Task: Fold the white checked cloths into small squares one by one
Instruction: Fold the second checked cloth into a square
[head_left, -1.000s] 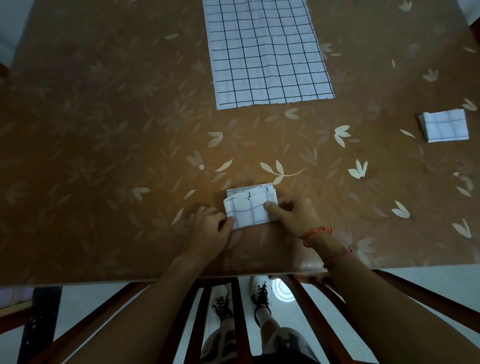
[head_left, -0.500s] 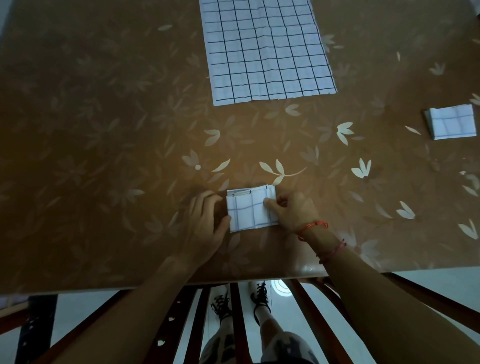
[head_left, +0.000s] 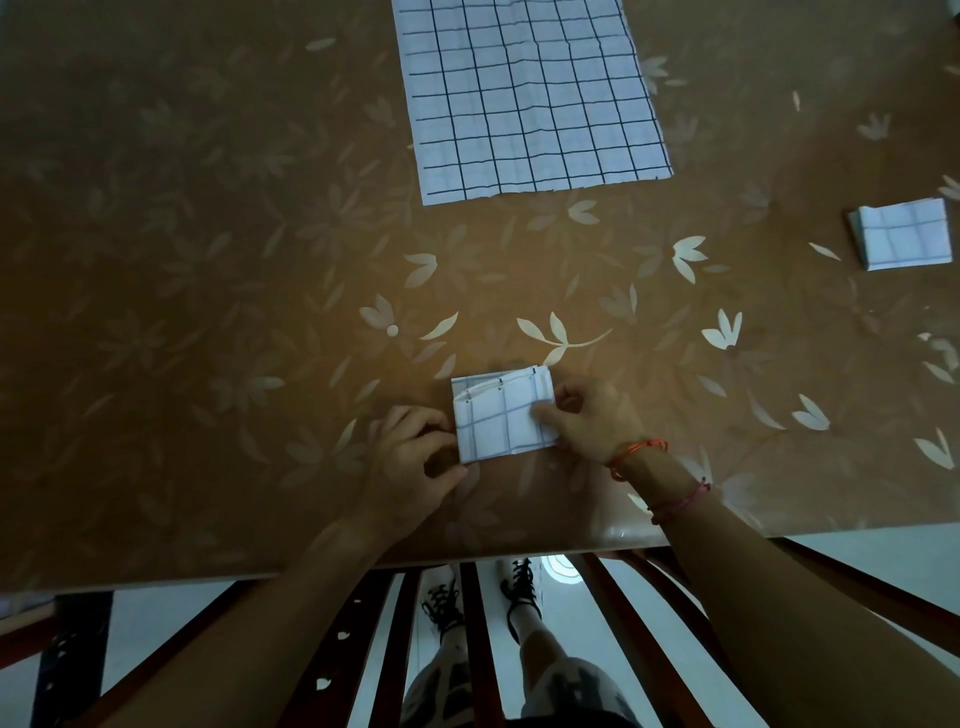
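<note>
One folded square (head_left: 904, 234) done, far right. Our left hand (head_left: 415, 457) and right hand (head_left: 587, 423) pinch the second cloth (head_left: 501, 426), nearly folded, grips narrow on its sides; spread cloth (head_left: 530, 93) not started.

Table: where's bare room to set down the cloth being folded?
Left of the flat cloth and the left hand, the table lies bare. Another strip runs between flat cloth and finished square. Crowded only at the near edge, where right hand and left hold the small cloth.
</note>
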